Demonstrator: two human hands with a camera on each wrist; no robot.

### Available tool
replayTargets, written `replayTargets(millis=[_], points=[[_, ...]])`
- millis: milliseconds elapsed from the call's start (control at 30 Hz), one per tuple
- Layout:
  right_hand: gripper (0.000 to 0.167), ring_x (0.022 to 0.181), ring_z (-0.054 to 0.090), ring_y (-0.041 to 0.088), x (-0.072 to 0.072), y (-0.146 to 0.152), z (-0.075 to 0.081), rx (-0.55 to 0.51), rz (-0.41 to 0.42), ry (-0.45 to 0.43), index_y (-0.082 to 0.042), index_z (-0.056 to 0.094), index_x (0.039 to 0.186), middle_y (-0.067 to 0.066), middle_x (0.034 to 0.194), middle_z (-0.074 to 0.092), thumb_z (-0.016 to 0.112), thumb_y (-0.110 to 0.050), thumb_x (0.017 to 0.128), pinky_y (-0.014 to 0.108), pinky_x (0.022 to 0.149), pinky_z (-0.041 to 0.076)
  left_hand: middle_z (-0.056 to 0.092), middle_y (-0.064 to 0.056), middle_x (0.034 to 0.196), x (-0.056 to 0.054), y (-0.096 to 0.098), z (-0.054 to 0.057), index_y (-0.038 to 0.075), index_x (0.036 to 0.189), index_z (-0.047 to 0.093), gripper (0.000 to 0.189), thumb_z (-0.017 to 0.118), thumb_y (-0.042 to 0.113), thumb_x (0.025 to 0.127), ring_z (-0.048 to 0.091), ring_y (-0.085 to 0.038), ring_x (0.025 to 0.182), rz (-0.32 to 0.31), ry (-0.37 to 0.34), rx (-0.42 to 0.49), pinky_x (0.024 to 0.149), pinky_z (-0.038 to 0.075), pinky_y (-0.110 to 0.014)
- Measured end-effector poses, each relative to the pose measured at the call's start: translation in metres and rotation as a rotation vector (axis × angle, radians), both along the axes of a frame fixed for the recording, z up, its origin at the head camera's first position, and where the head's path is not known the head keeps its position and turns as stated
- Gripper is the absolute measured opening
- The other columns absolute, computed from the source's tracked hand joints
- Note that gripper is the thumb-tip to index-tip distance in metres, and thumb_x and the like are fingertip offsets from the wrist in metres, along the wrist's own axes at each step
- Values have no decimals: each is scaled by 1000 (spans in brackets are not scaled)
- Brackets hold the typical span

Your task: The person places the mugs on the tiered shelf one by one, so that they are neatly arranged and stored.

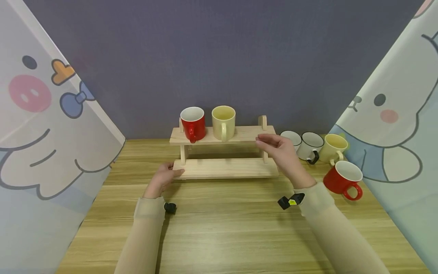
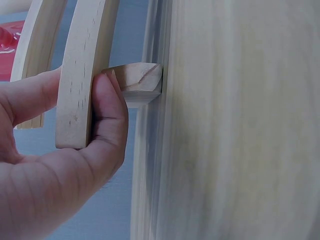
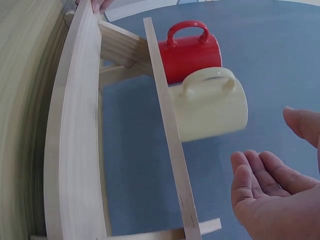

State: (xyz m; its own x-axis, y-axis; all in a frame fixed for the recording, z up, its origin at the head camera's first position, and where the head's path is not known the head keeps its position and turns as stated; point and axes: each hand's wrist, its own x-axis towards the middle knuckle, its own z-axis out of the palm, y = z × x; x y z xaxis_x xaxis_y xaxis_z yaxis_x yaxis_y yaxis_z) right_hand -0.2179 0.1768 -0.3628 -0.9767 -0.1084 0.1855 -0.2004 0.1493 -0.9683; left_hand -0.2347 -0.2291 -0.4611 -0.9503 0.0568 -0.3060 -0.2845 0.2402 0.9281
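Note:
A two-tier wooden rack (image 1: 222, 168) stands toward the back of the table. On its upper board (image 1: 248, 134) a red mug (image 1: 197, 129) and a pale yellow mug (image 1: 218, 125) sit side by side, handles toward me. My left hand (image 1: 162, 178) grips the left end of the lower board. In the left wrist view the thumb and fingers wrap around that board's end (image 2: 75, 105). My right hand (image 1: 282, 154) is held by the right end of the upper board, holding nothing. The right wrist view shows its fingers (image 3: 270, 175) slightly bent and the thumb apart from them.
To the right of the rack stand a white mug with a dark rim (image 1: 290, 137), another with a black handle (image 1: 309, 146) and a yellow mug (image 1: 332, 146). A red mug (image 1: 342, 177) is nearer me. Printed cartoon panels flank the wooden table (image 1: 222, 228); a grey-blue wall (image 1: 219, 57) is behind.

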Motion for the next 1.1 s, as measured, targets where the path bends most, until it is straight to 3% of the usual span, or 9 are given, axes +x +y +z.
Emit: replayTargets(millis=[400,467,600,700,833,1100], points=[[52,114,62,16,14,28,0,94,-86,-6,-2,65,134,13,127,67,75,-35,95,23,92,48,52,-21,123,-2,-1,-3,-18,144,35,61,66,12,101,53,-28,105,-10,-6,29,97,43,-47],[52,113,62,15,17,32,0,116,-99,8,-1,64,134,15,127,66,75,-34,96,22,90,48,52,-21,122,-1,0,2,-19,144,34,61,65,10,101,53,-28,105,-14,-16,35,98,42,-48],[49,109,62,15,23,41,-2,132,-110,30,0,65,133,15,126,66,75,-31,96,21,85,50,53,-23,120,9,6,21,-21,142,34,58,64,6,100,54,-29,103,-21,-18,34,98,42,-51],[47,107,63,15,26,49,-4,124,-112,43,-1,66,132,15,125,67,75,-30,96,21,82,51,52,-22,121,7,4,17,-20,143,35,59,65,8,100,54,-29,104,-17,-11,24,98,42,-50],[46,109,62,14,30,57,-5,132,-116,72,1,65,132,12,124,68,73,-28,97,20,84,50,50,-22,127,-2,-1,-3,-17,145,34,62,66,13,101,52,-30,110,-9,-5,9,99,42,-47],[46,111,61,10,41,71,-8,164,-153,52,2,64,133,7,124,69,72,-27,98,17,88,48,50,-23,128,-2,0,-1,-17,144,35,61,65,13,101,52,-30,112,-7,1,-10,98,43,-44]])
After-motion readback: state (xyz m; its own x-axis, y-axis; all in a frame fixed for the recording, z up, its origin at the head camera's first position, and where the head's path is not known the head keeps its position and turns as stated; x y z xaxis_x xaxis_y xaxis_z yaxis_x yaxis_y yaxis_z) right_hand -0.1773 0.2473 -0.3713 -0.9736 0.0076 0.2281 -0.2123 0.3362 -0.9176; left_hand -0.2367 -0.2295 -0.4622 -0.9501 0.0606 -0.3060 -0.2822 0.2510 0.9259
